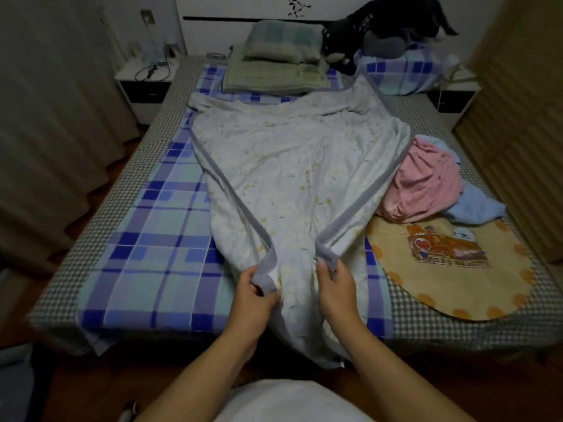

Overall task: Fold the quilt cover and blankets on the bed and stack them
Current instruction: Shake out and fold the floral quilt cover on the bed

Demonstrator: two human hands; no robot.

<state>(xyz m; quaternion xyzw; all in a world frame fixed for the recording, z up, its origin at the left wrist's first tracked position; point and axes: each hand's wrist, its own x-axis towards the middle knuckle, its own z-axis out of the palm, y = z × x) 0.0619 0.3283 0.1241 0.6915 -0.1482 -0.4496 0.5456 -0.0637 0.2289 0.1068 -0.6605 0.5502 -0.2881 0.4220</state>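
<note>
A pale floral quilt cover point(286, 166) with a grey border lies spread lengthwise down the middle of the bed, its near end hanging over the foot. My left hand point(254, 295) grips the grey border on the left side of that near end. My right hand point(333, 286) grips the border on the right side, a short gap between the two hands. A crumpled pink blanket point(423, 181) and a light blue blanket point(475, 208) lie heaped on the right side of the bed. A yellow cartoon blanket point(451, 269) lies flat at the near right.
The bed has a blue plaid sheet point(158, 239) over a checked cover. Pillows point(283, 44) and a dark plush toy point(380, 25) sit at the headboard. White nightstands point(146, 83) flank the bed. Curtains hang at left, a wooden wardrobe point(524, 102) stands at right.
</note>
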